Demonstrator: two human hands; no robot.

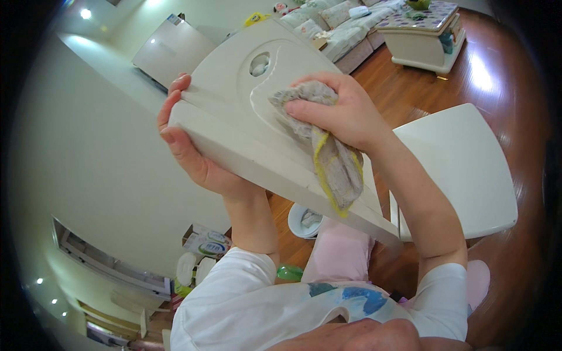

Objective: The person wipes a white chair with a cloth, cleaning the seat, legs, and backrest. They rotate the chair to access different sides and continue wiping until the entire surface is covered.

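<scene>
A white chair's backrest (219, 70) stands tilted before me, with a carved curved line and an oval cut-out (260, 64) in its panel. Around the post's end at the left, the fingers and thumb of my left hand (186, 149) are closed. My right hand (351, 112) grips a bunched grey cloth (338, 169) with yellow edging and presses it against the panel beside the carved line. Part of the cloth hangs over the chair's side post. The white chair seat (461, 175) extends to the right, beyond my right forearm.
A white bucket (296, 221) holding a cloth stands on the wooden floor (491, 87) beneath the chair. A printed carton (208, 240) is near the left wall. Farther off are a sofa (360, 46), a low table (419, 50) and a pale refrigerator (173, 50).
</scene>
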